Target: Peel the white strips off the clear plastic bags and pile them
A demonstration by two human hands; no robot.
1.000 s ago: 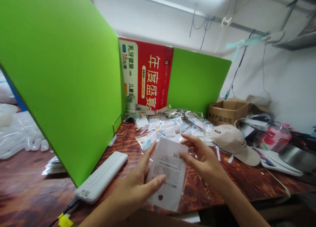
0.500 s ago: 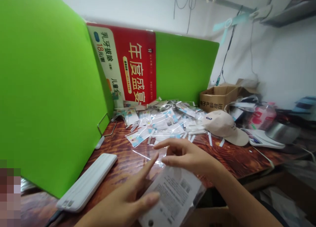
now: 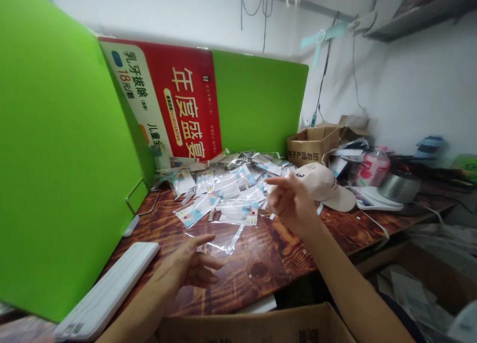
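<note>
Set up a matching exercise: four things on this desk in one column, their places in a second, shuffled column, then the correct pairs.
Things:
1. beige cap
2. white power bank
3. cardboard box
4. red poster

Places:
A. at the back of the desk, against the green partition's right end
B. leaning on the green partition behind the pile of packets
C. just behind the raised right hand
D. flat on the desk to the left of the left hand

Pairs: 1-C, 2-D, 3-A, 4-B
</note>
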